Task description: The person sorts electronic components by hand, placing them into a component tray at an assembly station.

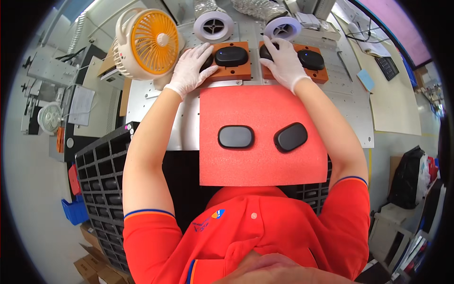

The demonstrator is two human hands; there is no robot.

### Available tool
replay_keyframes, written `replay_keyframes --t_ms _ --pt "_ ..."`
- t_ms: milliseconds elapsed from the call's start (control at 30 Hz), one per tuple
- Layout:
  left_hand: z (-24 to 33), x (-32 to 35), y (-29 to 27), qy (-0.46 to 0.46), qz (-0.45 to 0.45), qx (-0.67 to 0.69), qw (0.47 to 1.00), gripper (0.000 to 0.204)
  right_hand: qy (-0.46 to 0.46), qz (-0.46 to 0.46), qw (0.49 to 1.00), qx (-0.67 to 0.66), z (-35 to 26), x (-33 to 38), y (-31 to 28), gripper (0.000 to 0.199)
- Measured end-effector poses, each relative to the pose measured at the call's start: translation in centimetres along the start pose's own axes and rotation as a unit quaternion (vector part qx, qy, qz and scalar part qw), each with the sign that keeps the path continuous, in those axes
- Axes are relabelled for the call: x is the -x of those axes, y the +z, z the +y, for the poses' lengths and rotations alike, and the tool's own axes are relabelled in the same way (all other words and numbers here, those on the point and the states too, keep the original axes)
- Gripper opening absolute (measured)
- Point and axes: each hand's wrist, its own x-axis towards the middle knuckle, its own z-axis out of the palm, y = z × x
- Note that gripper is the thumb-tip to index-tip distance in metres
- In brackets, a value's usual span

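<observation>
My gloved left hand curves its fingers and thumb round a black rounded case on the left orange-brown fixture block. Beside it, a second black case with a small blue light sits in the same block. My gloved right hand holds another black rounded case at the left end of the right fixture block; the hand covers much of it. A further black case, also lit blue, rests at that block's right end. Two more cases, one level and one tilted, lie on the red mat.
An orange-and-white fan stands left of the left block. Two round duct openings sit behind the blocks. Black compartment trays are at my left, below the metal work plate. A blue pad lies at the right.
</observation>
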Motion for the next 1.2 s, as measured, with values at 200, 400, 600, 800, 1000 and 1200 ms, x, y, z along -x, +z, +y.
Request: replay_keyframes --t_ms 200,400,600,800,1000,1200 --pt "-0.6 0.2 -0.2 -0.019 0.033 -0.011 0.999 0.074 -0.015 0.029 0.982 0.186 0.0 0.4 2.5 0.08" --pt "1.4 0.4 -0.9 0.01 0.153 0.06 0.986 0.056 -0.024 0.043 0.992 0.112 0.0 1.7 0.9 0.08" --pt "13.4 3.2 -5.0 0.19 -0.008 0.254 0.948 0.016 -0.139 -0.024 0.977 -0.16 -3.5 10.1 -3.4 0.042" --pt "16.9 1.3 -2.7 0.069 -0.055 0.353 0.932 0.031 0.002 -0.044 0.985 -0.166 0.1 12.8 -4.7 0.018" --pt "9.8 -6.0 0.0 0.065 0.027 0.024 0.997 0.055 0.011 0.123 0.975 0.184 7.1 4.7 -4.7 0.046" --pt "8.6 -7.2 -3.6 -0.014 -0.091 -0.092 0.991 0.054 0.065 -0.123 0.961 0.239 6.9 1.6 -6.7 0.069"
